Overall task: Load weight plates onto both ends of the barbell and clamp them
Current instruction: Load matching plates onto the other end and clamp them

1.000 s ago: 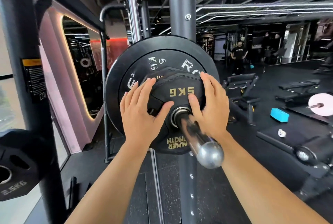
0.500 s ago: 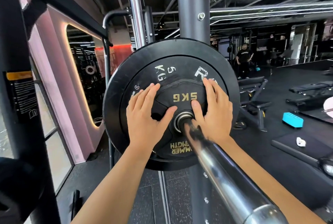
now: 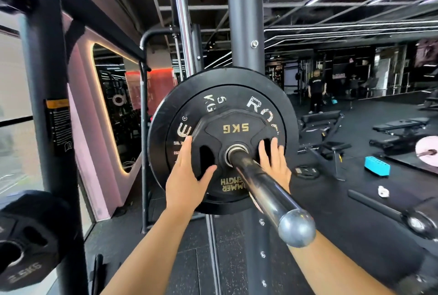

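Observation:
A small black 5KG plate (image 3: 234, 128) with gold lettering sits on the chrome barbell sleeve (image 3: 267, 196), flat against a larger black 5 KG plate (image 3: 166, 133) behind it. The sleeve runs toward me and ends in a rounded grey cap (image 3: 296, 228). My left hand (image 3: 187, 176) lies flat on the small plate's lower left face, fingers apart, thumb toward the hub. My right hand (image 3: 275, 164) presses flat on its right side, partly hidden by the sleeve. No clamp is on the sleeve.
Rack uprights stand at left (image 3: 45, 105) and behind the plates (image 3: 245, 34). A 2.5KG plate (image 3: 26, 242) hangs at lower left. Benches (image 3: 324, 126), a blue block (image 3: 377, 166) and a small plate on the floor (image 3: 305, 172) lie to the right. A person (image 3: 316, 90) stands far back.
Both hands have slid lower and outward on the small plate, uncovering its upper face. The view pulled back, so the sleeve's end cap is in sight again.

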